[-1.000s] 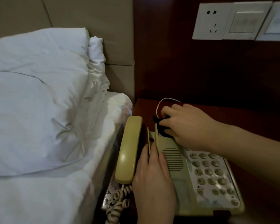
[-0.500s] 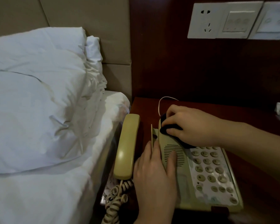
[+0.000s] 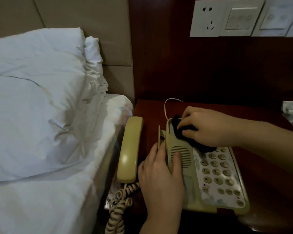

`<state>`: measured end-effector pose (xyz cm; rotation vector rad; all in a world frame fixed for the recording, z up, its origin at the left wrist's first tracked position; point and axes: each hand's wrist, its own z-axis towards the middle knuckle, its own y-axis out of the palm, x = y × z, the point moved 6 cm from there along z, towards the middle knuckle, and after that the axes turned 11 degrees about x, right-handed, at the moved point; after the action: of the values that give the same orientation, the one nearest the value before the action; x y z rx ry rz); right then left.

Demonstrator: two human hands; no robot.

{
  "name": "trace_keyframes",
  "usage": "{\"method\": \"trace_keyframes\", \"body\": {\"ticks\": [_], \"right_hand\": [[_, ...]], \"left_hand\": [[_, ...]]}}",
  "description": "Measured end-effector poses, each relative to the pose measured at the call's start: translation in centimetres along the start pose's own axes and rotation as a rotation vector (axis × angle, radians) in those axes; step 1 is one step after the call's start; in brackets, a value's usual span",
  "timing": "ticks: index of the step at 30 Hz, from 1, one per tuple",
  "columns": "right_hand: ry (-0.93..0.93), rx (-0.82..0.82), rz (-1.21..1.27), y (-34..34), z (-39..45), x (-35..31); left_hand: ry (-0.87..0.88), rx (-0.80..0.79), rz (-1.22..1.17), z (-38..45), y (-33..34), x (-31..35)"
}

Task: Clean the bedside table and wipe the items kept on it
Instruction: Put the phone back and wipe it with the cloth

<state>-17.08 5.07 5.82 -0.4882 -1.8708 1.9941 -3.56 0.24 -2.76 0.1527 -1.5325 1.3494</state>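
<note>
Phone base wiped on bedside table.
A dark cloth is gripped by the right hand at the top of the phone; the base is steadied by the left hand, fingers straight. The handset lies alongside on the table.

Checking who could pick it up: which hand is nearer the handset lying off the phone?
Left. The left hand rests beside the handset, steadying the phone base; the right hand wipes farther right with the dark cloth.
</note>
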Motion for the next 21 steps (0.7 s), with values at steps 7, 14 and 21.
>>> {"method": "trace_keyframes", "body": {"ticks": [7, 14, 21], "right_hand": [[0.03, 0.081, 0.188, -0.6, -1.7, 0.0], [0.208, 0.48, 0.329, -1.7, -5.3, -0.5], [-0.013, 0.245, 0.109, 1.2, -6.9, -4.7]], "left_hand": [[-0.015, 0.003, -0.076, -0.3, -0.5, 0.3], [-0.251, -0.117, -0.411, 0.0, -2.6, -0.9], [-0.163, -0.173, -0.331, -0.1, -2.2, -1.9]]}}
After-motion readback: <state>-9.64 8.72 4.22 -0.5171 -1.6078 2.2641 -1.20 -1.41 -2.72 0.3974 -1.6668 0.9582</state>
